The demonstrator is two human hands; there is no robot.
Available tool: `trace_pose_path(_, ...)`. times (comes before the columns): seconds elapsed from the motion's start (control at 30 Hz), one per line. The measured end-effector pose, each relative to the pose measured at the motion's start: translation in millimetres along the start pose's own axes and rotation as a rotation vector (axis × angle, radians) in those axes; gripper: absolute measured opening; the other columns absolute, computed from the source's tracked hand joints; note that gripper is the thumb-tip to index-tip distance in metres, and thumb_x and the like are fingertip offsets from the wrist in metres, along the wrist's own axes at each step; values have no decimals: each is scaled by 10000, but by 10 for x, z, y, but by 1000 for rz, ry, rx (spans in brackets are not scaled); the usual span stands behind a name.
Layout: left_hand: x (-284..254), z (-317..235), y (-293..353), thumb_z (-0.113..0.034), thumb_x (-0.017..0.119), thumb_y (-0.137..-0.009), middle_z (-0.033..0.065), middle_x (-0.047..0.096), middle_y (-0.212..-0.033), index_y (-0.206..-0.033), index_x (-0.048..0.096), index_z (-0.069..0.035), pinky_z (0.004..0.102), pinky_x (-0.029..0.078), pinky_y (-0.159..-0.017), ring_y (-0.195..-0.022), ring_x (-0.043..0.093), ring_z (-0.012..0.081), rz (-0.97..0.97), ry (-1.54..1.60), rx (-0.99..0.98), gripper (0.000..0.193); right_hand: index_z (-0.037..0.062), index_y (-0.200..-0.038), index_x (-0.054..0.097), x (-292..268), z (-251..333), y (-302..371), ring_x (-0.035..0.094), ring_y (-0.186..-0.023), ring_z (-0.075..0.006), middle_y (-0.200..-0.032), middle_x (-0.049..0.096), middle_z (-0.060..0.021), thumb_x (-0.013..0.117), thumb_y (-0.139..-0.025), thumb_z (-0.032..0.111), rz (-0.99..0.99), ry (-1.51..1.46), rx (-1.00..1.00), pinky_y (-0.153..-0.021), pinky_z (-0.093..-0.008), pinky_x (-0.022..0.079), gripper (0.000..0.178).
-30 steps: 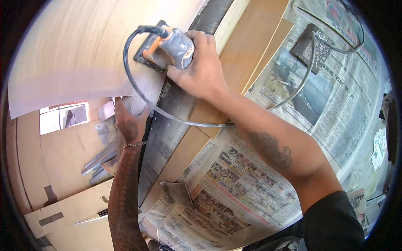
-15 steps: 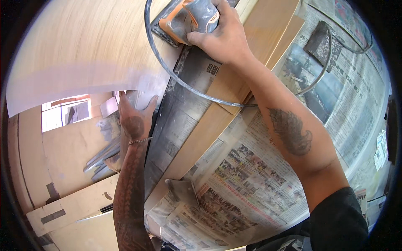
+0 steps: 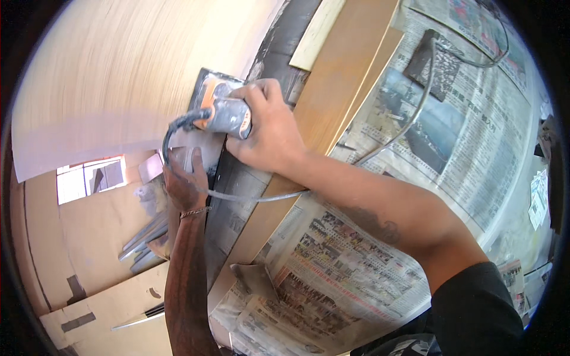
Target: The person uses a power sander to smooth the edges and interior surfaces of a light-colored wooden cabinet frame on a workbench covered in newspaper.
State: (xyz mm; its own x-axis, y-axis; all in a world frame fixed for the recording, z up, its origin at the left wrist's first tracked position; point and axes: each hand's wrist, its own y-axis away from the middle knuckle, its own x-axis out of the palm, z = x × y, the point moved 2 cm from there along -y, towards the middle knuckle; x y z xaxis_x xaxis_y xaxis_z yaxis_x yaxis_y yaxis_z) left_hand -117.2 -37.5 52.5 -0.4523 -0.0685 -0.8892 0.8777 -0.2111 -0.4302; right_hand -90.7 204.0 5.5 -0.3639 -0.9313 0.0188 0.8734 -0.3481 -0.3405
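Note:
My right hand (image 3: 270, 127) is wrapped around the body of an orange and grey electric sander (image 3: 228, 113), coated in pale dust. The sander's flat pad lies on a light wood-grain panel (image 3: 130, 59), close to its right edge. At the panel's near corner my left hand (image 3: 186, 185) grips the edge, thumb up and apart from the fingers, some of which are hidden. A grey power cord (image 3: 255, 197) leaves the sander, loops past my left hand and runs under my right forearm.
Long wooden boards (image 3: 338, 77) lie to the right of the panel. Newspaper sheets (image 3: 350, 255) cover the surface beyond, with a dark sanding sheet (image 3: 436, 65) and a folded abrasive piece (image 3: 255, 280) on them. Thin grey strips (image 3: 142, 240) lie at lower left.
My right hand has brought the sander toward me and to the left along the panel's edge, close to my left hand. The cord has shifted with it. My left hand has barely moved.

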Motion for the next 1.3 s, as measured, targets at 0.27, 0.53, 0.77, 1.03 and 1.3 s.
trace_pose_path(0.27, -12, 31, -41, -280, 755, -911, 260, 634, -1266, -1414, 488, 64, 477, 482, -1006, -1181, 603, 423, -64, -2, 75, 666, 71, -1241, 564, -191, -72, -375, 567, -1067, -459, -1181, 483, -241, 783, -642, 162, -154, -37, -11, -901, -507, 526, 644)
trace_pose_path(0.53, -29, -33, -26, -256, 762, -896, 281, 596, -1322, -1424, 472, 68, 488, 458, -1050, -1218, 582, 438, -36, 12, 0, 683, 89, -1238, 570, -462, -124, -779, 586, -1064, -425, -1157, 513, -195, 765, -636, 169, -195, -3, 36, -919, -476, 527, 638)
trace_pose_path(0.77, -7, 72, -2, -211, 776, -872, 296, 557, -1380, -1425, 467, 66, 498, 461, -1071, -1274, 548, 459, 27, -28, -78, 691, 93, -1198, 594, -808, -258, -1289, 599, -1047, -413, -1137, 531, -192, 764, -626, 166, -208, 27, 73, -910, -469, 532, 601)
trace_pose_path(1.03, 6, 56, 15, -177, 796, -840, 284, 565, -1360, -1402, 487, 46, 492, 480, -1053, -1263, 555, 462, 30, -83, -105, 679, 85, -1179, 609, -1289, -606, -2027, 605, -1006, -420, -1084, 560, -207, 791, -614, 252, -308, 120, 19, -897, -466, 531, 617)
trace_pose_path(1.3, 37, 175, 84, -236, 770, -869, 268, 627, -1286, -1364, 546, 23, 478, 496, -993, -1150, 637, 424, 24, -126, -140, 602, 61, -1154, 629, -1671, -846, -2644, 618, -1068, -410, -1144, 583, -208, 805, -574, 263, -309, 64, 173, -964, -454, 511, 639)
